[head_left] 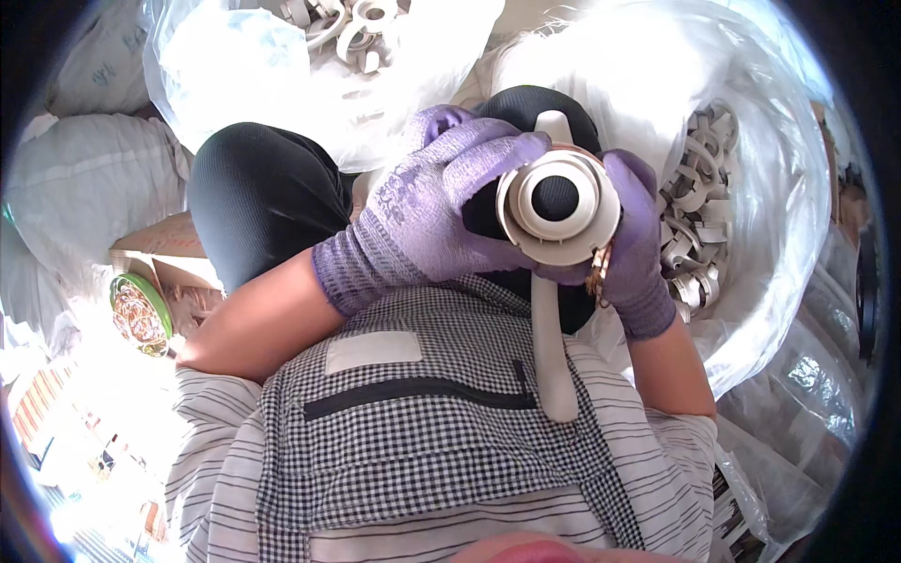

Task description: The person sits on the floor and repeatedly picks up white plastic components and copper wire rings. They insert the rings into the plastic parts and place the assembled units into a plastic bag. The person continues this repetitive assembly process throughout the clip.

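Between my two purple-gloved hands is an off-white plastic ring-shaped part [556,250], held above my lap with its round opening facing up. A long pale arm [552,366] of it reaches down over my apron, and a short stub points away at the far side. My left hand [432,202] is closed on its left side, fingers over the upper rim. On the right side my right hand [640,225] grips it, with the fingertips partly hidden. Small brass-coloured strips [601,272] hang at the ring's lower right, beside my right hand; how they attach cannot be made out.
A clear plastic bag [788,263] on the right holds several similar pale curved parts [699,216]. Another bag [225,56] with such parts [368,33] lies at the far left. Left of my knee are a cardboard box [174,246], a green-rimmed container [161,305] of copper-coloured wire, and white sacks [94,178].
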{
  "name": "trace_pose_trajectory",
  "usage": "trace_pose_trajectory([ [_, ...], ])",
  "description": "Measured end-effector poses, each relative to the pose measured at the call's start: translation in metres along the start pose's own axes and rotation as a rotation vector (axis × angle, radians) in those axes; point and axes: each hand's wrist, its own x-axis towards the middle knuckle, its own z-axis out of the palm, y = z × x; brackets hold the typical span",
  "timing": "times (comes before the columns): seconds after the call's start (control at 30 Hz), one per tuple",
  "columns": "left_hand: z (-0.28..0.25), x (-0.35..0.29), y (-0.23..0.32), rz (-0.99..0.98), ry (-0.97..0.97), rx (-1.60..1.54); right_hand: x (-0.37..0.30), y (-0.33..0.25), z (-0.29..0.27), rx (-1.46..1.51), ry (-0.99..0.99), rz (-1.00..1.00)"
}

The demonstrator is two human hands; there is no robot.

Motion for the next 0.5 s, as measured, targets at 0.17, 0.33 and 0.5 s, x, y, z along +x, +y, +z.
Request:
trace_pose_trajectory([
  [0.17, 0.005, -0.003, -0.001, 0.034, 0.041, 0.090, -0.004, 0.010, 0.014, -0.115, 0.135, -0.147],
  [0.33, 0.008, -0.007, -0.002, -0.003, 0.061, 0.222, -0.009, 0.001, 0.018, -0.024, 0.124, 0.114],
  [0.5, 0.019, -0.012, -0.008, 0.021, 0.059, 0.237, -0.014, -0.002, 0.020, -0.056, 0.173, 0.109],
])
